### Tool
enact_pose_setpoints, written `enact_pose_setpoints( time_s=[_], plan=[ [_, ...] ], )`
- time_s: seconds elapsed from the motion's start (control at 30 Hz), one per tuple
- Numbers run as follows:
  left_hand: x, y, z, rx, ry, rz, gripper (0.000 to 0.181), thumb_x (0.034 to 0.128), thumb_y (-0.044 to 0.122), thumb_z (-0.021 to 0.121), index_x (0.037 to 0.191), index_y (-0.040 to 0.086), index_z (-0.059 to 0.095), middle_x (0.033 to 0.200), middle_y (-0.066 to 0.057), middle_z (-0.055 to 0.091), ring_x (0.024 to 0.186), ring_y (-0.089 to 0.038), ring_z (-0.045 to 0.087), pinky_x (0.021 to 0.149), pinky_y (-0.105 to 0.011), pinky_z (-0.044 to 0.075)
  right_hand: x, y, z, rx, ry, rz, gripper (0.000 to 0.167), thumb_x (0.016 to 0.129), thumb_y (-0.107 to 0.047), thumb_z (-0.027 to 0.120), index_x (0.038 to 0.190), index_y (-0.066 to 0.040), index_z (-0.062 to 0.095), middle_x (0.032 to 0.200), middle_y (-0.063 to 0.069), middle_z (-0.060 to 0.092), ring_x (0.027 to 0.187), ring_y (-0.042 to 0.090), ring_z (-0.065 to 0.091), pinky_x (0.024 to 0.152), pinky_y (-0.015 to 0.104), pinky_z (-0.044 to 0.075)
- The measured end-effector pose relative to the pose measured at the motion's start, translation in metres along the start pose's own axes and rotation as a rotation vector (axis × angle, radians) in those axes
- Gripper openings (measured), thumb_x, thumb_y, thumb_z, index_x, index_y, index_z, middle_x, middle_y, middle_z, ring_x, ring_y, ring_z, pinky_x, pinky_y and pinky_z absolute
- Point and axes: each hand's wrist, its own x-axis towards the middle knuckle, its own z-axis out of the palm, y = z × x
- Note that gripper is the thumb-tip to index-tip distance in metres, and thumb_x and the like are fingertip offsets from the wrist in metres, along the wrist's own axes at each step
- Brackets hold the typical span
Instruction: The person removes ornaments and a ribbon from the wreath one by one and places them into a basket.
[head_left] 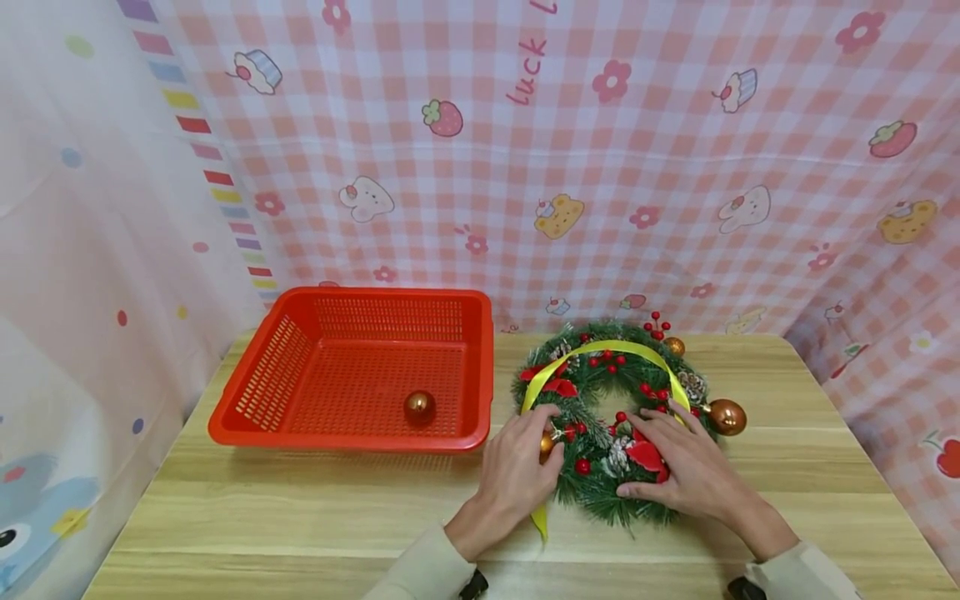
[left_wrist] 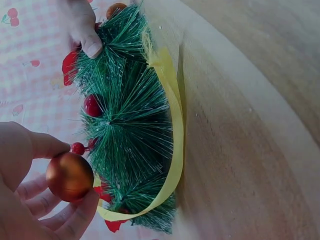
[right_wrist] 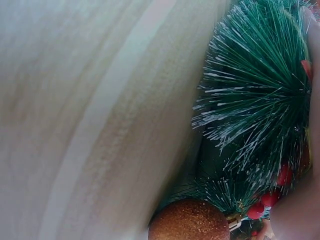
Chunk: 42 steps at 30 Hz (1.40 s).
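A green Christmas wreath (head_left: 622, 504) with red berries, pinecones and red fabric pieces lies on the table. My left hand (head_left: 517, 467) is at its left side and pinches a shiny copper bauble (left_wrist: 69, 176) between thumb and fingers, close to red berries. My right hand (head_left: 693, 471) holds the wreath's lower right part, thumb on the front and fingers spread over the top. A yellow ribbon (head_left: 630, 346) arches over the wreath, and one end hangs down beside my left hand. A glittery copper bauble (right_wrist: 189, 222) sticks out at the wreath's right edge.
To the left stands a red plastic basket (head_left: 345, 442) with perforated walls; a single copper bauble (head_left: 419, 406) lies inside it. The wooden table (head_left: 300, 517) backs onto a pink checked curtain (head_left: 487, 167). A smaller gold bauble (head_left: 674, 346) sits at the wreath's back right.
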Motion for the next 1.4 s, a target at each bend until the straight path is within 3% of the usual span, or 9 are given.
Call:
enact_pose_setpoints(
  time_s=[0.5, 0.73, 1.13, 1.4],
  plan=[
    [0.002, 0.001, -0.001, 0.053, 0.001, -0.002, 0.032, 0.0840, 0.020, 0.078, 0.113, 0.016, 0.065, 0.088, 0.006, 0.069, 0.074, -0.010, 0.058, 0.055, -0.017, 0.040, 0.000, -0.001, 0.001, -0.002, 0.000, -0.001, 0.099, 0.074, -0.070, 0.071, 0.142, -0.001, 0.051, 0.132, 0.018, 0.062, 0.128, 0.035, 0.052, 0.121, 0.045, 0.006],
    [0.004, 0.002, -0.003, 0.027, 0.016, -0.006, 0.032, 0.0848, 0.020, 0.077, 0.114, 0.015, 0.065, 0.088, 0.005, 0.069, 0.071, -0.011, 0.057, 0.054, -0.016, 0.039, 0.000, 0.000, 0.001, 0.001, -0.007, 0.005, 0.098, 0.074, -0.070, 0.071, 0.142, -0.002, 0.052, 0.132, 0.017, 0.062, 0.128, 0.034, 0.052, 0.121, 0.045, 0.006],
    [0.008, 0.006, -0.011, -0.017, 0.023, -0.025, 0.034, 0.0875, 0.023, 0.075, 0.118, 0.015, 0.063, 0.095, 0.002, 0.070, 0.079, -0.014, 0.064, 0.060, -0.021, 0.048, 0.001, 0.001, 0.001, -0.022, 0.025, -0.023, 0.099, 0.073, -0.070, 0.072, 0.141, 0.000, 0.052, 0.130, 0.017, 0.063, 0.125, 0.034, 0.054, 0.121, 0.045, 0.008],
    [0.011, 0.010, -0.019, -0.080, 0.025, -0.032, 0.036, 0.0879, 0.022, 0.075, 0.120, 0.013, 0.062, 0.095, -0.001, 0.069, 0.080, -0.015, 0.063, 0.061, -0.021, 0.048, 0.001, 0.000, 0.000, -0.010, -0.002, -0.003, 0.100, 0.074, -0.071, 0.070, 0.143, -0.002, 0.050, 0.132, 0.017, 0.063, 0.127, 0.034, 0.053, 0.121, 0.045, 0.006]
  ],
)
